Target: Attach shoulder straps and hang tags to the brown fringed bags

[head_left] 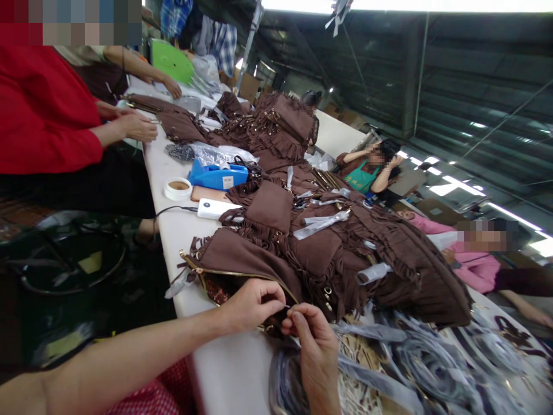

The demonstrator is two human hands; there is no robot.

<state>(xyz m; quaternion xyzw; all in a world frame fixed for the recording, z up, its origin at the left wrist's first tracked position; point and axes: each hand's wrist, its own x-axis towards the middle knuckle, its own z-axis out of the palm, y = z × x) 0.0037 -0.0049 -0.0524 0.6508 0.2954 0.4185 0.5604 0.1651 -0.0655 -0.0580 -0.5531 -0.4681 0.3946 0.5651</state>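
A brown fringed bag [242, 253] lies on the table in front of me, its gold zipper open and a patterned lining showing inside. Over the zipper opening, my left hand [253, 302] is closed, thumb and forefinger pinched together. My right hand [314, 340] is also closed in a pinch, just right of the left one, at the bag's near edge. A tiny pale, thin thing shows between the two sets of fingertips, too small to name. My fingers cover part of the zipper's right end.
More brown fringed bags [280, 124] are piled behind. Plastic-wrapped straps [432, 351] lie in coils at right. A blue tape dispenser [218, 174], tape roll [178, 188] and white power bank [216, 208] sit along the left of the white table [228, 374]. Co-workers are at left and right.
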